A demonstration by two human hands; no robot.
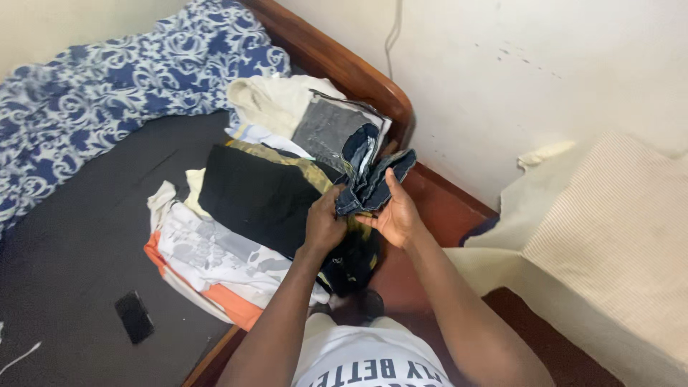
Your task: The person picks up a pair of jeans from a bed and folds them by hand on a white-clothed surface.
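Note:
My left hand (324, 223) and my right hand (396, 215) both grip a small dark blue denim garment (373, 183), folded into a bundle, held above the bed's corner. Under it lies a black garment (258, 195) with an olive patterned edge, on top of a white and orange printed cloth (208, 261). Behind them sits a pile with a grey folded piece (328, 129) and a cream cloth (276, 100).
A dark grey mattress (72, 244) fills the left, with a black phone (134, 316) on it. A blue and white floral sheet (107, 86) is bunched at the back. A brown wooden bed frame (344, 68) runs along the wall. A cream ribbed cloth (609, 236) lies at right.

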